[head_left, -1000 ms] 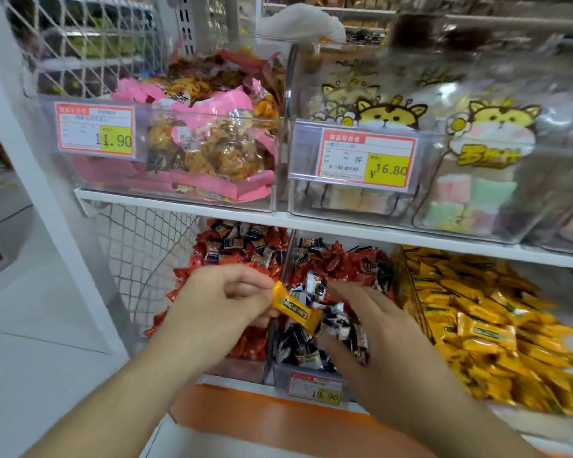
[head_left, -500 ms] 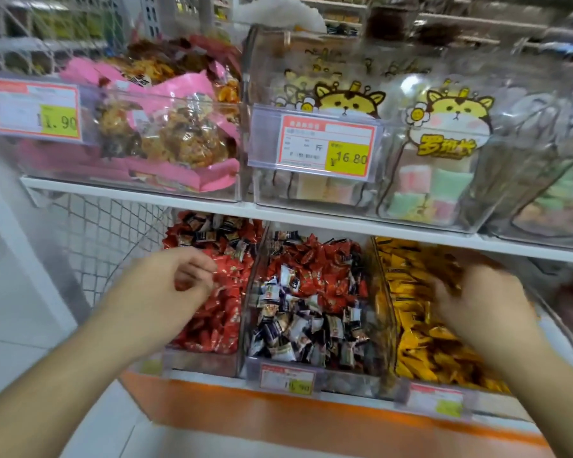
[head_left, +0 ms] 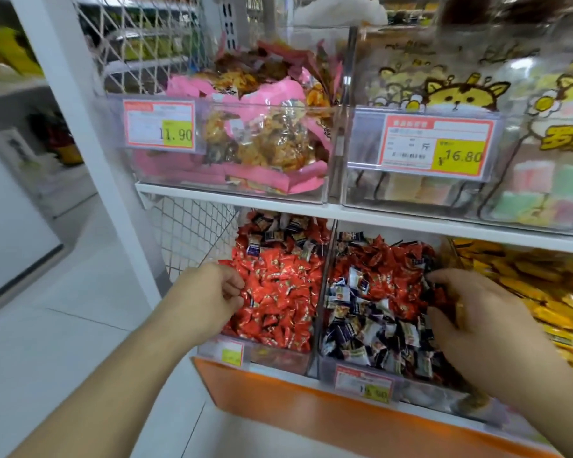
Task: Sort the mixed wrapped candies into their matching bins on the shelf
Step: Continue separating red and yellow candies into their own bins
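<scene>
Right hand (head_left: 477,325) pinches candies (head_left: 439,292), left hand (head_left: 209,295) curled, empty; tags (head_left: 161,125) 11.90, 16.80.

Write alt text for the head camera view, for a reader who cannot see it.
A person's right hand reaches into a clear plastic shelf bin of mixed red and dark wrapped candies, while the left hand touches the neighbouring clear bin of mostly red wrapped candies. A bin of yellow wrapped candies sits at the right.
</scene>
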`<state>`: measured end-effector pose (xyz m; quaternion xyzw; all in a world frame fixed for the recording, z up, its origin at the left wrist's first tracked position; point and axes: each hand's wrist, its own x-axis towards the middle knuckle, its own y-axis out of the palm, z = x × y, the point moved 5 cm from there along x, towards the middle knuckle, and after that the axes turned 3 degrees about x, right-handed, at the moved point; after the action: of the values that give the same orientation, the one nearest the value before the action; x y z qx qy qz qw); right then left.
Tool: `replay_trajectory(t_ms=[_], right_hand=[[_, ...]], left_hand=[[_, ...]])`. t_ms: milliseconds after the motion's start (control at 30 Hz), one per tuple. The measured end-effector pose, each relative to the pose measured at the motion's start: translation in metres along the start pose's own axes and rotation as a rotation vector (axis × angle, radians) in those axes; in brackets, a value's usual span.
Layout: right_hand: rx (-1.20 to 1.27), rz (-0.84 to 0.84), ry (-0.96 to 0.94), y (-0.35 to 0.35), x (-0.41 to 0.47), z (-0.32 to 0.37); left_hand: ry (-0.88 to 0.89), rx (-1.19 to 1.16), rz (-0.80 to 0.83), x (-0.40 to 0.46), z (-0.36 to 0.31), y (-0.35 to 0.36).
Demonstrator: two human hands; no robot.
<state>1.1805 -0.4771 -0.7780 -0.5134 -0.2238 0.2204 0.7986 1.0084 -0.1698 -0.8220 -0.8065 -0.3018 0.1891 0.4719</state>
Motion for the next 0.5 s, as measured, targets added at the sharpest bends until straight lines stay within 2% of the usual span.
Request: replay_trajectory(t_ms=[233,433,500], right_hand=[[-0.010,0.012,-0.048,0.009,-0.002,0.002],[-0.011,0.030,-0.064,0.010,-0.004,0.001],[-0.013,0.030,-0.065,0.010,-0.004,-0.001]], left_hand=[[0.012,0.021,0.165,-0.004,0.000,0.014],[0.064,0.107,0.118,-0.003,-0.012,0.019],[0.052,0.039,0.107,-0.001,-0.014,0.019]])
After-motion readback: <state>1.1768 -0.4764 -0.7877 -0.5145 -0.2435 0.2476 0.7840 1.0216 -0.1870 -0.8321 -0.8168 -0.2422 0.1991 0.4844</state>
